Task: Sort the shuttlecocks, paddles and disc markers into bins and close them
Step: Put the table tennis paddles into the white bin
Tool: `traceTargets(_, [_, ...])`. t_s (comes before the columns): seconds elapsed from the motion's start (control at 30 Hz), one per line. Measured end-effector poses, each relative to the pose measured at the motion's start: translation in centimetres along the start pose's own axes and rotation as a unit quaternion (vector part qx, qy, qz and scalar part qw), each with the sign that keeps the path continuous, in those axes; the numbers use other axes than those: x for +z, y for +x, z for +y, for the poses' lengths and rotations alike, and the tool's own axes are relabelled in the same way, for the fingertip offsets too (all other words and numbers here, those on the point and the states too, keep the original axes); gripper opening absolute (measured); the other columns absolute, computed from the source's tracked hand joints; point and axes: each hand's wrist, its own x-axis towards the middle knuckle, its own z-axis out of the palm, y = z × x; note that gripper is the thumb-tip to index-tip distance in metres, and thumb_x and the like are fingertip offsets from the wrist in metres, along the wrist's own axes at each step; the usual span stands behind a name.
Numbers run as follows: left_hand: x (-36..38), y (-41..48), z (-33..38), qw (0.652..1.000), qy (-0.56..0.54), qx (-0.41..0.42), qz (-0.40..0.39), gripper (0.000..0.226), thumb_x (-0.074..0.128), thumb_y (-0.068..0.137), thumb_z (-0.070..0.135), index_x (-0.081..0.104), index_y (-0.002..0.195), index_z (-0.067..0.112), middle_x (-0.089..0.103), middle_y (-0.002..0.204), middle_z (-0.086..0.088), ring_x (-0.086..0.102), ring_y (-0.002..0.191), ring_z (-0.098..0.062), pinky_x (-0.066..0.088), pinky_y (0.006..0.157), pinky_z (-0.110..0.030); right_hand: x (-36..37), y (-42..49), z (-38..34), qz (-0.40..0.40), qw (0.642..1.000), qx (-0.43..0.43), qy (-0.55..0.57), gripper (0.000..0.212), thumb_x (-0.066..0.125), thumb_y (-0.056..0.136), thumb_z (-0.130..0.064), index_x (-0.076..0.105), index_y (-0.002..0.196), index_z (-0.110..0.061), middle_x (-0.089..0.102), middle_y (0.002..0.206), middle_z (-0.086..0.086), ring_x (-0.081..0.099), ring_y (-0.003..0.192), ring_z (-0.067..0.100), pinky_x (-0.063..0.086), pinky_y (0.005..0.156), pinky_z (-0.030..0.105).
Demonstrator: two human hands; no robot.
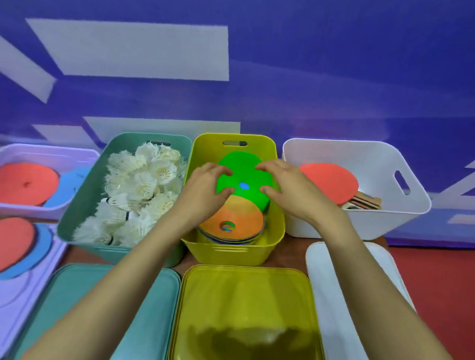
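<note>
A green disc marker (243, 174) is over the yellow bin (230, 251), held at both sides. My left hand (203, 192) grips its left edge and my right hand (287, 190) grips its right edge. Under it in the bin lies a stack of disc markers topped by an orange one (240, 218). The teal bin (77, 216) to the left is full of white shuttlecocks (140, 192). The white bin (365, 226) to the right holds red paddles (331, 181).
A teal lid (149, 312), a yellow lid (247, 302) and a white lid (331, 306) lie in front of their bins. At the far left a lilac bin (20, 211) holds red and blue discs, with a lilac lid (7, 306) below it.
</note>
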Motion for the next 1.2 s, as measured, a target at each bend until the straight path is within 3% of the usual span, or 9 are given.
traceTargets(0.27, [-8.5,-8.6,-13.9,0.996,-0.036,-0.062,0.062,0.029,0.065,0.086,0.023,0.062,0.114,0.018,0.056,0.121,-0.002,0.050,0.116,-0.020,0.033,0.093,-0.023,8.0,3.8,-15.8,-0.020,0.996,-0.081,0.012,0.043,0.054,0.092,-0.020,0.044,0.134,-0.019,0.047,0.135,0.002,0.040,0.127,0.018,0.032,0.105,0.031])
traceTargets(0.43, [-14.3,-12.7,-24.7,0.992,-0.069,-0.074,0.079,0.031,0.062,0.079,0.025,0.066,0.107,0.011,0.062,0.108,-0.005,0.056,0.101,-0.021,0.036,0.082,-0.017,14.5,8.1,-25.7,-0.039,0.994,-0.093,0.036,0.041,0.053,0.094,-0.021,0.044,0.134,-0.019,0.047,0.134,0.000,0.043,0.123,0.018,0.036,0.102,0.031])
traceTargets(0.53, [-16.9,-14.8,-31.3,0.988,-0.083,-0.096,0.085,0.024,0.068,0.081,0.010,0.065,0.106,0.009,0.062,0.108,-0.003,0.057,0.099,-0.025,0.037,0.076,-0.013,18.3,10.1,-30.8,-0.043,0.993,-0.092,0.052,0.042,0.054,0.092,-0.019,0.046,0.134,-0.018,0.048,0.133,0.000,0.045,0.121,0.016,0.032,0.102,0.025])
traceTargets(0.63, [-18.3,-16.6,-37.2,0.986,-0.054,-0.141,0.064,0.028,0.070,0.080,0.007,0.065,0.108,0.007,0.064,0.110,-0.009,0.057,0.099,-0.030,0.035,0.079,-0.024,21.7,11.6,-34.7,-0.060,0.993,-0.082,0.060,0.043,0.055,0.091,-0.018,0.047,0.133,-0.017,0.049,0.132,0.001,0.046,0.120,0.016,0.032,0.100,0.025])
traceTargets(0.77, [-18.4,-18.5,-44.7,0.974,0.007,-0.225,-0.016,0.042,0.068,0.081,0.014,0.057,0.121,0.006,0.057,0.124,-0.015,0.050,0.118,-0.033,0.034,0.097,-0.035,26.6,13.5,-37.6,-0.125,0.990,-0.025,0.065,0.049,0.057,0.090,-0.020,0.042,0.136,-0.015,0.045,0.137,0.004,0.043,0.125,0.020,0.034,0.103,0.030])
traceTargets(0.93, [-17.6,-20.2,-52.2,0.921,0.053,-0.371,-0.101,0.073,0.065,0.083,0.026,0.029,0.142,0.003,0.035,0.139,-0.025,0.033,0.129,-0.041,0.026,0.106,-0.041,33.2,15.4,-39.6,-0.225,0.964,0.071,0.120,0.061,0.061,0.089,-0.020,0.032,0.141,-0.008,0.038,0.144,0.010,0.039,0.131,0.022,0.033,0.104,0.028])
traceTargets(1.03, [-17.2,-20.9,-55.3,0.903,0.069,-0.411,-0.109,0.074,0.064,0.080,0.024,0.027,0.141,0.006,0.037,0.137,-0.023,0.036,0.126,-0.042,0.028,0.105,-0.045,36.4,16.2,-40.5,-0.268,0.941,0.139,0.153,0.063,0.062,0.088,-0.023,0.030,0.141,-0.011,0.040,0.142,0.012,0.045,0.124,0.025,0.040,0.099,0.033])
traceTargets(1.2, [-17.2,-21.5,-58.4,0.880,0.027,-0.448,-0.154,0.070,0.070,0.077,0.031,0.032,0.132,0.012,0.051,0.129,-0.020,0.047,0.120,-0.039,0.033,0.103,-0.047,40.9,17.9,-41.4,-0.278,0.918,0.216,0.183,0.068,0.062,0.088,-0.027,0.025,0.143,-0.010,0.036,0.143,0.013,0.043,0.127,0.025,0.039,0.102,0.033])
